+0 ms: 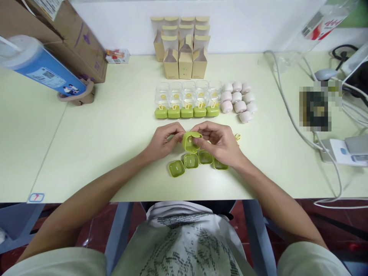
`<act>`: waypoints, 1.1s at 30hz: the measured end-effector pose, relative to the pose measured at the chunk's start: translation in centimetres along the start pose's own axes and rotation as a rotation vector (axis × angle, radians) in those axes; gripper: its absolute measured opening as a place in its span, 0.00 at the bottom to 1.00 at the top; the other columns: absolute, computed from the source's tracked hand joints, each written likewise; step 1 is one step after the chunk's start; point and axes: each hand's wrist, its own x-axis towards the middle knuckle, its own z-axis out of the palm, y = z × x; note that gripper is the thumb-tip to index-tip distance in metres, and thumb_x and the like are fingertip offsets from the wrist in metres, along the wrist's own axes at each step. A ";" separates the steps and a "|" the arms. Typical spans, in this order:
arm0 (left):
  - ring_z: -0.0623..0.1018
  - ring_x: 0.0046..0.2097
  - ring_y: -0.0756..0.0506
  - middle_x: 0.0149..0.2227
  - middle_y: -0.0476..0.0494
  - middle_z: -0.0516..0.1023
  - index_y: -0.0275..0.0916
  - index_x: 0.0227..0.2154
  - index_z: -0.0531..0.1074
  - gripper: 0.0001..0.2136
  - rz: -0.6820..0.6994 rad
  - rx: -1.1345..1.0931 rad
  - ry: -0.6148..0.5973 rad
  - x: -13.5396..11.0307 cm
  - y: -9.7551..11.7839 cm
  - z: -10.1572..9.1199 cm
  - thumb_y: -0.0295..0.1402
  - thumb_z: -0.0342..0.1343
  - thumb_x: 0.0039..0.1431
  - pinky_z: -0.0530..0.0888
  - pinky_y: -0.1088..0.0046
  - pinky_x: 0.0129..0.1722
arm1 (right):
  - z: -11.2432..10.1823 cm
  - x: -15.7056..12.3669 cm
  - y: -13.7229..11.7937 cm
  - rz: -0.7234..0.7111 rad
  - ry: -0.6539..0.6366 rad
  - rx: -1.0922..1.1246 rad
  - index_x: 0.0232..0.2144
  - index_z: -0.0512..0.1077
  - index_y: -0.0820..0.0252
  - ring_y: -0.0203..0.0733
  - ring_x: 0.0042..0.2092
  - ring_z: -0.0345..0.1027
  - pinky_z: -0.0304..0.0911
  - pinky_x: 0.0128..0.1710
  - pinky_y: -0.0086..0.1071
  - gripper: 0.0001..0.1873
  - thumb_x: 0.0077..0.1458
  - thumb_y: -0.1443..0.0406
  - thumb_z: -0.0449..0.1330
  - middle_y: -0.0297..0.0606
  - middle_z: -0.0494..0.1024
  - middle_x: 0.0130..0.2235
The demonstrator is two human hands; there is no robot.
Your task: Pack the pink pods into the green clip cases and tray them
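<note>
Between my hands a small green plastic case (188,142) is raised above the table, its hollow inside facing me. My right hand (220,142) grips it, thumb pressed on its inner face. At the case's left edge, the fingertips of my left hand (168,140) are pinched together; what is between them, if anything, is hidden. Below lie several hollow green cases: one at the left (176,168), one beside it (191,161), others partly under my right hand. Just beyond my right hand lie small yellow loops (237,138).
Ahead stands a row of green cases with yellow loops (186,112), before clear plastic boxes (188,92). Pale pink rounded pieces (237,96) sit to their right. Open cardboard boxes (185,67) stand at the wall. A blue cup (48,73) is left; cables (287,103) run right.
</note>
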 end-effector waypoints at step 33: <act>0.87 0.45 0.44 0.48 0.42 0.86 0.46 0.50 0.82 0.08 0.218 0.850 0.054 -3.9 1.6 -4.3 0.35 0.65 0.71 0.84 0.70 0.42 | -4.4 0.6 0.4 -0.248 0.194 -0.421 0.52 0.83 0.52 0.45 0.45 0.83 0.80 0.47 0.42 0.13 0.66 0.61 0.68 0.41 0.86 0.49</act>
